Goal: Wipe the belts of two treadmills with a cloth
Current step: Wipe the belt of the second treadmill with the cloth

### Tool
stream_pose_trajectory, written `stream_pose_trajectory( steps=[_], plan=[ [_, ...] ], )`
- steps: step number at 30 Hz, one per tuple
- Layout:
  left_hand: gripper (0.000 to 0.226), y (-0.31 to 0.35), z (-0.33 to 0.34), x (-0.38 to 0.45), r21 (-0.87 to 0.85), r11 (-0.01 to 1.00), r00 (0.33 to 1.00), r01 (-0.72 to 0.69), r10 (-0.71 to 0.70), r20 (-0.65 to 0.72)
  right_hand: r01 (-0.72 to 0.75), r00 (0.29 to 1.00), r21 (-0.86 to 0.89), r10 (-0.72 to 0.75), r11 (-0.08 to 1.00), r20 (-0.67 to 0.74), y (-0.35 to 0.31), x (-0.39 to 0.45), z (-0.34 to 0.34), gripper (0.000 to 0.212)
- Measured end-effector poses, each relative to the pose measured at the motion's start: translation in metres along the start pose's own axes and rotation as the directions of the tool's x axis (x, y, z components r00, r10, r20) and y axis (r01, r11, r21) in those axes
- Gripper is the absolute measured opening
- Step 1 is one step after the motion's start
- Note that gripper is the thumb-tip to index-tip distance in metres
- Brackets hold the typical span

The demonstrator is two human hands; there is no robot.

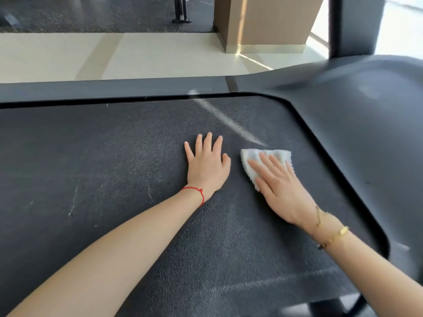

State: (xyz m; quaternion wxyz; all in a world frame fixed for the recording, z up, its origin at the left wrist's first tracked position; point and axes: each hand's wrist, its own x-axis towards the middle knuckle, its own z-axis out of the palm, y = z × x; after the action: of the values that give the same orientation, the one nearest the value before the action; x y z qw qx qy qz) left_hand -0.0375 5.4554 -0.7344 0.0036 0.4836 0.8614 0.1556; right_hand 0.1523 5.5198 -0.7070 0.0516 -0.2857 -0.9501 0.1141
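Both my hands lie flat on the treadmill belt, fingers released.
My right hand presses the white cloth with straight fingers near the belt's curved right edge; my left hand rests bare just beside it. The belt's long axis runs left to right, with open belt stretching leftward.

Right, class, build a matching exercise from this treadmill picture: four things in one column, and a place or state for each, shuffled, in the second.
Things:
1. left hand
2. white fluffy cloth
3. thin red string bracelet
4. gold chain bracelet

Places or states:
A. on the right wrist
B. flat and bare on the dark textured belt
C. pressed under the right hand
D. on the left wrist

Pairs: 1-B, 2-C, 3-D, 4-A
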Motion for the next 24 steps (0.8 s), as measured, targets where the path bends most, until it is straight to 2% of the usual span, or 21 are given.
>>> stream_pose_trajectory(
  steps=[3,5,8,11,13,17,19,21,24],
  plan=[
    [0.056,-0.006,-0.003,-0.009,0.008,0.999,0.999,-0.045,0.045,0.031,0.055,0.998,0.026,-0.055,0.998,0.008,-0.008,-0.043,-0.002,0.051],
    [0.056,-0.013,-0.005,-0.022,0.014,0.997,0.996,-0.081,0.08,0.041,0.041,0.999,0.003,-0.041,0.999,0.015,0.001,-0.056,-0.005,0.052],
    [0.057,-0.025,-0.01,-0.044,0.014,0.994,0.993,-0.112,0.112,0.041,-0.149,0.989,-0.077,0.148,0.986,-0.014,0.018,-0.051,-0.007,0.051],
    [0.058,-0.032,-0.013,-0.063,0.033,0.994,0.994,-0.108,0.107,0.037,-0.315,0.949,-0.017,0.314,0.949,-0.019,0.009,-0.042,-0.003,0.049],
    [0.058,-0.032,-0.013,-0.073,0.052,0.994,0.995,-0.098,0.097,0.03,-0.262,0.965,0.007,0.262,0.965,-0.014,-0.008,-0.05,0.002,0.05],
    [0.057,-0.03,-0.012,-0.081,0.064,0.995,0.997,-0.081,0.081,0.005,0.01,1.0,0.028,-0.011,1.0,0.016,-0.04,-0.089,0.011,0.05],
    [0.057,-0.03,-0.012,-0.081,0.062,0.995,0.997,-0.076,0.076,0.0,0.033,0.999,0.04,-0.034,0.999,0.025,-0.033,-0.099,0.009,0.051],
    [0.057,-0.03,-0.013,-0.082,0.059,0.995,0.997,-0.077,0.078,-0.002,-0.031,1.0,0.027,0.031,0.999,0.001,-0.014,-0.096,0.004,0.05],
    [0.057,-0.029,-0.013,-0.082,0.057,0.995,0.997,-0.081,0.081,-0.002,-0.258,0.966,0.006,0.258,0.966,-0.032,0.0,-0.085,-0.002,0.05]
  ],
)
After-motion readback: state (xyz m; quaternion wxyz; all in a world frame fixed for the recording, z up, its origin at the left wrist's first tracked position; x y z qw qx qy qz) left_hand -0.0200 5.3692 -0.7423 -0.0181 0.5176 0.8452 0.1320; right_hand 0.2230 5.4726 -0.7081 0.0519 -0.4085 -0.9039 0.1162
